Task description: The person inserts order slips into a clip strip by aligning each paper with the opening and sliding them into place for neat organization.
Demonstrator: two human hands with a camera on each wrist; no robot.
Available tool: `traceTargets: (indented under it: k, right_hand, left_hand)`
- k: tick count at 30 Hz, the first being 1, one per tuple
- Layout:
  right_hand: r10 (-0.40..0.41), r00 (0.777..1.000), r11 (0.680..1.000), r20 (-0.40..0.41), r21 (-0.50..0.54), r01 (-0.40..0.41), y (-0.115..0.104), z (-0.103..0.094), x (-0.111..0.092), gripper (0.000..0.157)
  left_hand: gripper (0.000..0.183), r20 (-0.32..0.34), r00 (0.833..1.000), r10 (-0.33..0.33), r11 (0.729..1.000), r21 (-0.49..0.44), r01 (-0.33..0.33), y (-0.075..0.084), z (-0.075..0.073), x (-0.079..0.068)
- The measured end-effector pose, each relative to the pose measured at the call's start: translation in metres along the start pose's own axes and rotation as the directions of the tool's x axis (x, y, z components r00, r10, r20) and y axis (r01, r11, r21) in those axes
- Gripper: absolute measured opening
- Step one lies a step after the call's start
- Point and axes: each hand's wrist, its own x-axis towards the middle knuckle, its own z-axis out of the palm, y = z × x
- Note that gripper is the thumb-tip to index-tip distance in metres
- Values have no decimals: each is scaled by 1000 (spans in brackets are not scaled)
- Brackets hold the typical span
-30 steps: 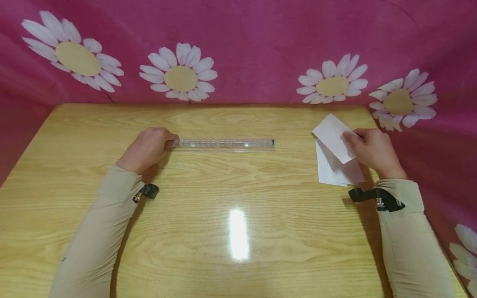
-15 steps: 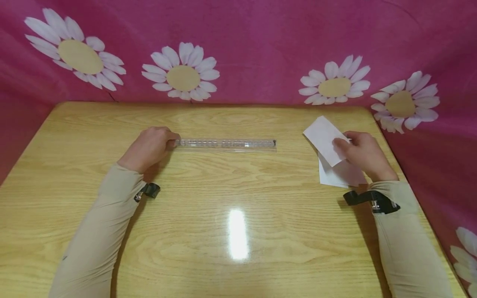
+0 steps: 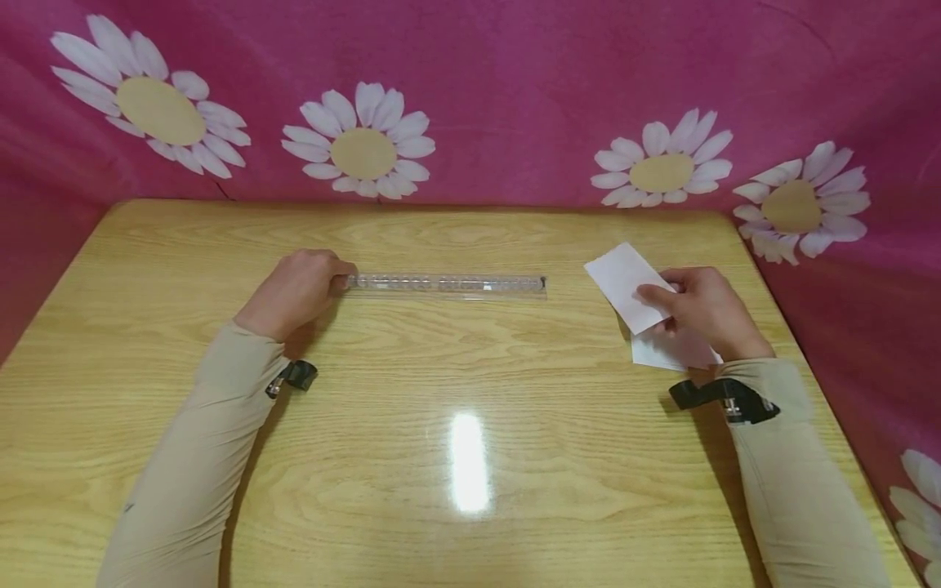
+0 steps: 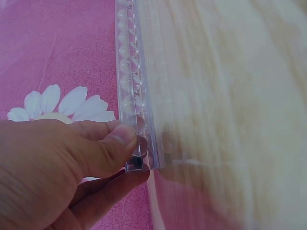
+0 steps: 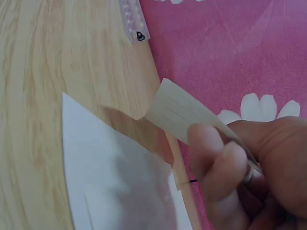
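Pink cloth with white daisies behind wood-grain table; left hand pinching left end of clear narrow case of round beads, lying crosswise near table's far side; right hand, thumb and fingers pinching white paper slip, raised over more white paper right of case

Wood-grain table | white paper lying right | clear bead-filled tube lying mid-table

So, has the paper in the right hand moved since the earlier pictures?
Yes. The held paper has shifted left in the head view, judged against the lower paper on the table.
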Motion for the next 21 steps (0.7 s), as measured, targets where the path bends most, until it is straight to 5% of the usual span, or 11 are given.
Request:
traceTargets:
  k: [11, 21]
  right_hand:
    - [-27, 999, 998, -31, -50, 26, -6, 8, -1, 51]
    - [-92, 995, 993, -32, 71, 94, -16, 15, -1, 57]
  left_hand:
    - [21, 7, 1000, -9, 1000, -6, 9, -1, -2, -2]
    - [21, 9, 1000, -16, 1000, -14, 16, -1, -1, 0]
